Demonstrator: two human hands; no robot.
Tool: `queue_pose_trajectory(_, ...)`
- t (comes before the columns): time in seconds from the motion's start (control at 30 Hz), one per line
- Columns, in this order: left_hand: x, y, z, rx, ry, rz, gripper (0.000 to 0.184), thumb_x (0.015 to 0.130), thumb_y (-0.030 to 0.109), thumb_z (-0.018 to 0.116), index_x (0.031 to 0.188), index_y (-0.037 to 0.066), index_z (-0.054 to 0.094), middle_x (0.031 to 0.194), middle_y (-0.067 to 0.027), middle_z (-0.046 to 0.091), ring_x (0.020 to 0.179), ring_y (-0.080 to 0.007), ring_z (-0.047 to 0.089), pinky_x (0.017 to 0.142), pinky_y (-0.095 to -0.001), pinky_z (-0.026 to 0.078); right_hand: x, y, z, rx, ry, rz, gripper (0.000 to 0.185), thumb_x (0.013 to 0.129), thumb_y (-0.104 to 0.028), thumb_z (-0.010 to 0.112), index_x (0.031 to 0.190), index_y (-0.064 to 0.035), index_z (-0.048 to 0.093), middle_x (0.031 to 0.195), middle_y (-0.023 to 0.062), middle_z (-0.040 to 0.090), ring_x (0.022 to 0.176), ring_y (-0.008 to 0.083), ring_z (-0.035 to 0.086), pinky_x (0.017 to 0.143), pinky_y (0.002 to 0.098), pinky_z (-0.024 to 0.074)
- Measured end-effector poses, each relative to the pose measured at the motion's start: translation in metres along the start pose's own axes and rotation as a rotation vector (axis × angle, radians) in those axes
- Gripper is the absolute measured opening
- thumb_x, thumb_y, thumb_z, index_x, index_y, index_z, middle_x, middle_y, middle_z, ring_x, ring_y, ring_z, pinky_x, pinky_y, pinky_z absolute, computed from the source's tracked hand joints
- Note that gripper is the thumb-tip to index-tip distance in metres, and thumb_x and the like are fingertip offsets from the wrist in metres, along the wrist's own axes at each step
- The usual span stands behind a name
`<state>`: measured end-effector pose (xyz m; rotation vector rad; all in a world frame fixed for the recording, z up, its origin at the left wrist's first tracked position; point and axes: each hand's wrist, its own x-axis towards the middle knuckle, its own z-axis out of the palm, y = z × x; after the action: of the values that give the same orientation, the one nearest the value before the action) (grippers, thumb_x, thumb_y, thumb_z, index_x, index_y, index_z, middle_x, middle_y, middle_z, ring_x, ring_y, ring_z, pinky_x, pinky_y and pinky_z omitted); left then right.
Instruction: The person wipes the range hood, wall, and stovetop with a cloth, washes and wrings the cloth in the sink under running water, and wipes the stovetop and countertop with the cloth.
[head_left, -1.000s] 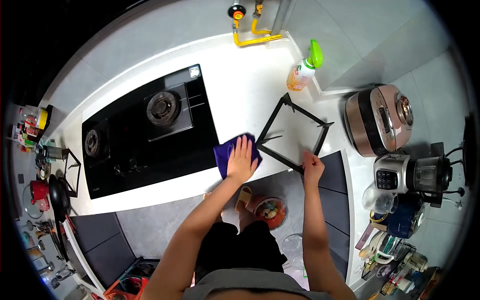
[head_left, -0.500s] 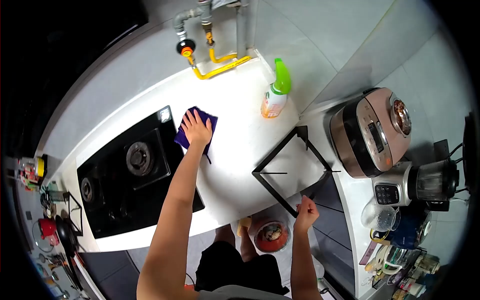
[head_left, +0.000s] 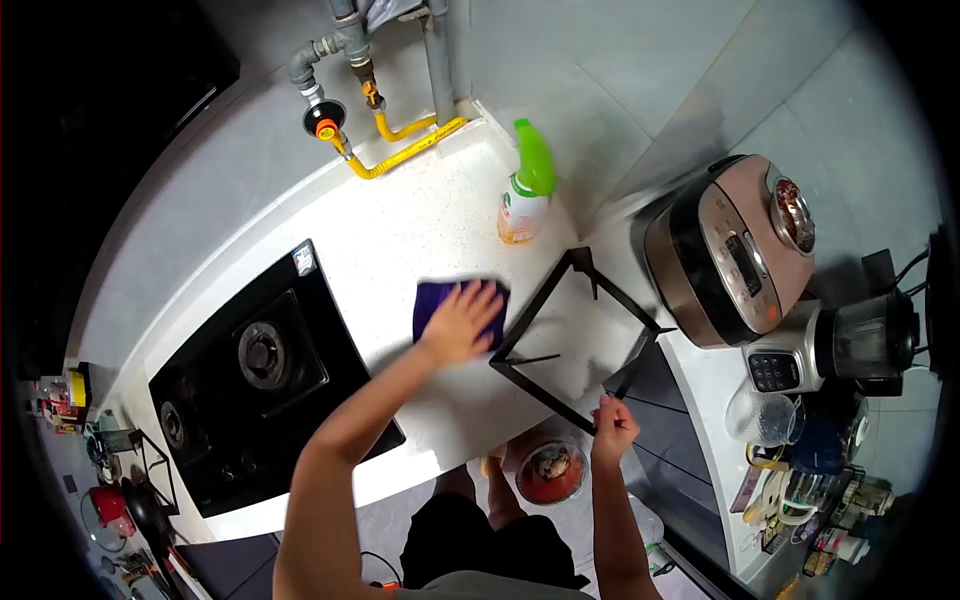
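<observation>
My left hand point(head_left: 461, 324) lies spread on a purple cloth point(head_left: 432, 308) on the white counter point(head_left: 390, 240), between the black gas stove and a square black metal frame. The fingers are apart and the palm presses the cloth flat. At the counter's front edge my right hand point(head_left: 613, 425) is closed on the near corner of the black frame point(head_left: 540, 297), which is tilted over the counter. Behind the frame a spray bottle with a green head point(head_left: 525, 195) stands upright.
The black gas stove point(head_left: 262, 375) is at the left. A rice cooker point(head_left: 715, 255) and a blender point(head_left: 865, 343) stand at the right. Yellow gas pipes point(head_left: 400, 155) run along the back wall. A red bowl point(head_left: 552, 474) is on the floor by the feet.
The left hand and cloth went from beside the stove's front to its back right, then came back right toward the frame. The right hand keeps hold of the frame. The view has shifted.
</observation>
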<state>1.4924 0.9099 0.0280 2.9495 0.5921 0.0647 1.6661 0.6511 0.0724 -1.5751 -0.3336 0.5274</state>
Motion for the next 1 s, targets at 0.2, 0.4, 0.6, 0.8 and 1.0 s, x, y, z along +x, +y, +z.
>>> queue_pose_trajectory(0.2, -0.069, -0.031, -0.029, -0.051, -0.113, -0.367, 0.061, 0.081, 0.043, 0.05, 0.131, 0.01, 0.039, 0.142, -0.0118, 0.027, 0.131, -0.0333, 0.021, 0.105, -0.0504, 0.017, -0.004, -0.011, 0.003, -0.013, -0.065, -0.019, 0.013, 0.084, -0.009, 0.061, 0.077, 0.0014, 0.061, 0.057, -0.002, 0.05, 0.05, 0.0033, 0.043, 0.049, 0.0182, 0.0356)
queue_pose_trajectory(0.4, -0.035, 0.078, -0.005, 0.069, -0.077, -0.661, 0.068, 0.078, 0.045, 0.048, 0.133, 0.009, 0.034, 0.14, -0.0163, 0.027, 0.128, -0.0376, 0.022, 0.104, -0.0507, 0.018, -0.023, -0.013, 0.015, 0.035, -0.104, -0.022, 0.014, 0.084, -0.01, 0.061, 0.078, 0.0018, 0.062, 0.055, -0.002, 0.049, 0.05, 0.0038, 0.043, 0.051, 0.0201, 0.0397)
queue_pose_trajectory(0.6, -0.149, 0.155, 0.005, -0.208, 0.169, -0.431, 0.057, 0.083, 0.04, 0.046, 0.134, 0.016, 0.036, 0.139, -0.0114, 0.031, 0.129, -0.0333, 0.024, 0.105, -0.0487, 0.017, -0.047, -0.025, 0.047, -0.058, -0.236, -0.024, 0.015, 0.083, -0.013, 0.062, 0.078, 0.0017, 0.063, 0.055, -0.0027, 0.049, 0.05, 0.0037, 0.043, 0.054, 0.0208, 0.0437)
queue_pose_trajectory(0.8, -0.293, 0.144, 0.005, -0.064, 0.056, -0.608, 0.054, 0.087, 0.036, 0.042, 0.136, 0.016, 0.032, 0.144, -0.0008, 0.024, 0.133, -0.0206, 0.02, 0.109, -0.0389, 0.011, -0.098, -0.026, 0.13, -0.045, -0.48, 0.013, 0.018, 0.082, -0.018, 0.064, 0.076, -0.0006, 0.064, 0.056, -0.0039, 0.048, 0.05, 0.004, 0.042, 0.054, 0.0215, 0.0433)
queue_pose_trajectory(1.0, -0.435, 0.115, -0.004, -0.004, 0.175, -1.09, 0.059, 0.084, 0.029, 0.044, 0.138, 0.01, 0.027, 0.144, -0.0096, 0.024, 0.133, -0.0261, 0.021, 0.108, -0.0422, 0.015, -0.147, -0.019, 0.228, -0.138, -0.806, -0.038, 0.023, 0.083, -0.02, 0.063, 0.076, 0.001, 0.063, 0.057, -0.0014, 0.051, 0.05, 0.0059, 0.044, 0.052, 0.0207, 0.0412)
